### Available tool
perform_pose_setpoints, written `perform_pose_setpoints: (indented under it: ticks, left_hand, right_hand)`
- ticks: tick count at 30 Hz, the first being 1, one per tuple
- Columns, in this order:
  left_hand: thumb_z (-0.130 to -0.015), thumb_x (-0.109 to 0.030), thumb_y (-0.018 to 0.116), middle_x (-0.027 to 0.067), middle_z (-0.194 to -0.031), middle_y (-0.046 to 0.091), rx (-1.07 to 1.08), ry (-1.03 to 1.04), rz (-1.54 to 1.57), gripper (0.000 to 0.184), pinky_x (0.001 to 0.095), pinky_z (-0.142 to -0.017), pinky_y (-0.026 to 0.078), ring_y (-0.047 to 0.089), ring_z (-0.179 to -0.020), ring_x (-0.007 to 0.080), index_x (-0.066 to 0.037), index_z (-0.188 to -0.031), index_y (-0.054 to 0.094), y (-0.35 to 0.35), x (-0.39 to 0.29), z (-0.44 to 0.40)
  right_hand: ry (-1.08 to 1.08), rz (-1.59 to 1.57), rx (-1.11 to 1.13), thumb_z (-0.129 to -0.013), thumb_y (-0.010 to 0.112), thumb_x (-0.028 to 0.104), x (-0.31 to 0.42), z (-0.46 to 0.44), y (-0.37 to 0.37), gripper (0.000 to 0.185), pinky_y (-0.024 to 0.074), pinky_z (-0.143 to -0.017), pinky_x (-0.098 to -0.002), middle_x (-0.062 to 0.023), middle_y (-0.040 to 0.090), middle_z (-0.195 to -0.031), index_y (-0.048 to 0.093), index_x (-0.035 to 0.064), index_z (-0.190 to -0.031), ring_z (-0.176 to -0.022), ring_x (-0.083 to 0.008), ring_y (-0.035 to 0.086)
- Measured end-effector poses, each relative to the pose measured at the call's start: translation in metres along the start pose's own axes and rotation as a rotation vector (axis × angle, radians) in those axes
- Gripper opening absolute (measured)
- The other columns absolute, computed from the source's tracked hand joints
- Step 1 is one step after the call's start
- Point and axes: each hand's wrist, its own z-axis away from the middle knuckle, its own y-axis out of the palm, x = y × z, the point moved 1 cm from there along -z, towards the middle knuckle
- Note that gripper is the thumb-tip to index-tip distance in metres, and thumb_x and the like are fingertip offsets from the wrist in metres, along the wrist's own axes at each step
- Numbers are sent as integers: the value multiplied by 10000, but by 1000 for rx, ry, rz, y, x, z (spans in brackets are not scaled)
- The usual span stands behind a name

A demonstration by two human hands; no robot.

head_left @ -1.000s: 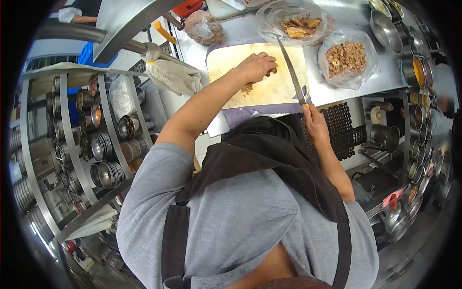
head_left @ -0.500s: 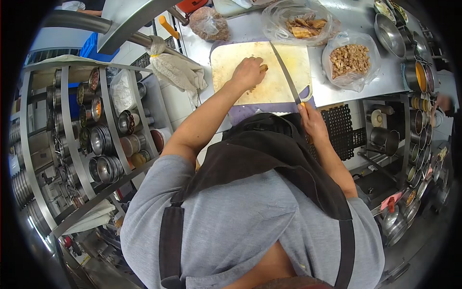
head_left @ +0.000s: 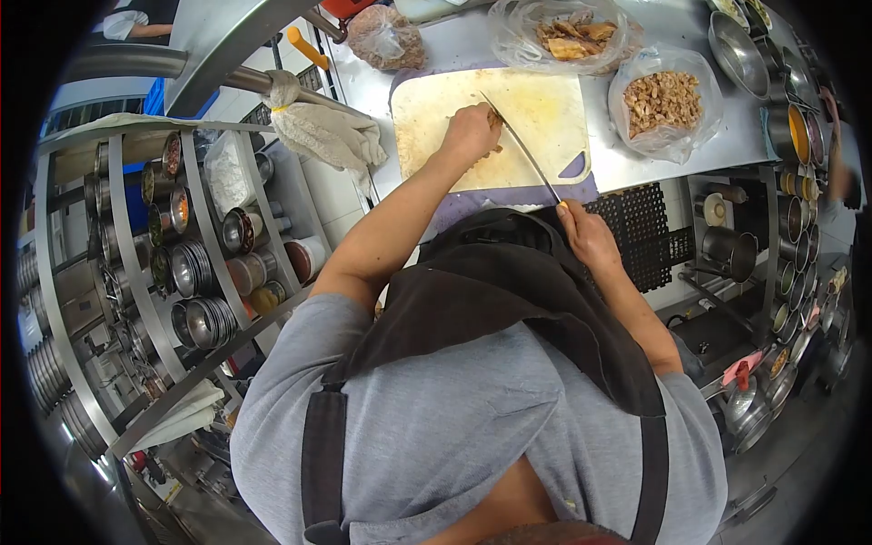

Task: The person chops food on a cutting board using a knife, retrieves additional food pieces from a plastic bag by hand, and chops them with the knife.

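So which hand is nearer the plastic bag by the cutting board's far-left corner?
Left. The left hand is over the cutting board, to the bag's right; the right hand, holding the knife, is farther off, by the board's near-right corner.

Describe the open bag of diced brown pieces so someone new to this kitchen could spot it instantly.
On the steel counter, find the pale cutting board under the person's left hand. Just past the board's right edge sits an open, clear plastic bag. It holds small diced brown pieces, whereas the neighbouring bag beyond the board holds larger strips.
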Motion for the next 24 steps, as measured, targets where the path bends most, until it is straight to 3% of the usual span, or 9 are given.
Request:
perform_pose_setpoints:
  ticks: [8, 19, 24]
  left_hand:
    - [-820, -167, 650, 219, -789, 669, -50, 117, -150, 181, 458, -733, 538, 664, -778, 389, 13, -834, 632, 3, 3, -3]
    - [-834, -194, 654, 215, -798, 672, -84, 146, -197, 202, 460, -729, 536, 664, -789, 395, 7, -842, 640, 0, 0, -1]
    - [-841, -209, 633, 224, -912, 665, 85, 174, -297, 242, 452, -837, 518, 642, -913, 373, 17, -922, 659, -12, -4, 5]
  right_hand:
    - [18, 23, 57, -1025, 425, 358, 10, -7, 6, 337, 466, -693, -581, -291, 631, -742, 541, 54, -1114, -766, -495, 614]
    - [-75, -35, -66, -1015, 435, 335, 22, -75, 24, 321, 467, -697, -574, -287, 638, -761, 563, 43, -1059, -778, -482, 625]
    - [-118, -98, -110, -1005, 478, 330, 19, -52, 7, 317, 465, -695, -559, -290, 638, -779, 579, 44, -1099, -791, -476, 625]
